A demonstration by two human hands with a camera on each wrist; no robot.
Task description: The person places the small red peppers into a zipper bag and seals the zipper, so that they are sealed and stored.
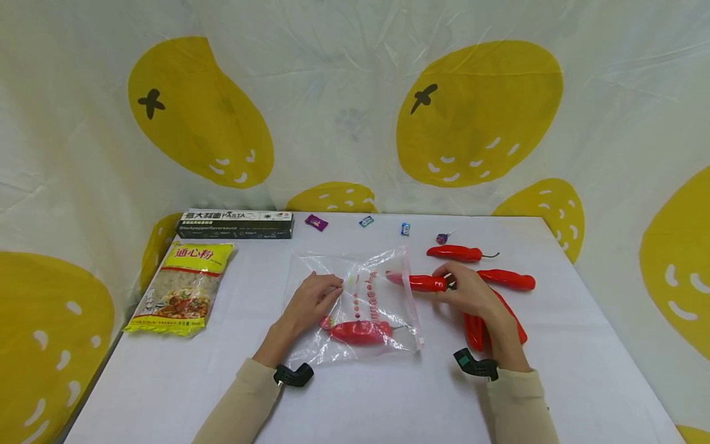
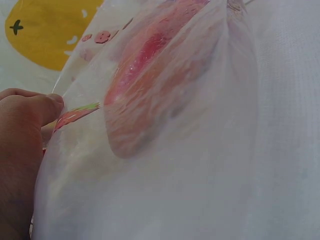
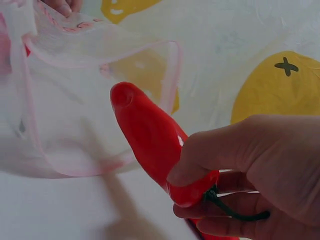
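A clear zip bag [image 1: 396,308] with red print and a pink-edged mouth lies on the table, its mouth facing right. One red chili pepper [image 1: 360,332] is inside, blurred by the plastic in the left wrist view. My left hand [image 1: 310,302] pinches the bag between thumb and fingers [image 2: 50,105]. Near the stem end, my right hand [image 1: 474,293] grips another red chili pepper [image 3: 145,135], whose green stem shows below the thumb. That pepper's tip points into the bag's mouth and looks paler through the plastic in the head view.
Several more red peppers [image 1: 507,279] lie around my right hand. Small wrapped candies [image 1: 317,222] and a lollipop [image 1: 442,238] line the back edge. At the left are a black pasta box [image 1: 235,226] and a yellow pasta bag [image 1: 180,290].
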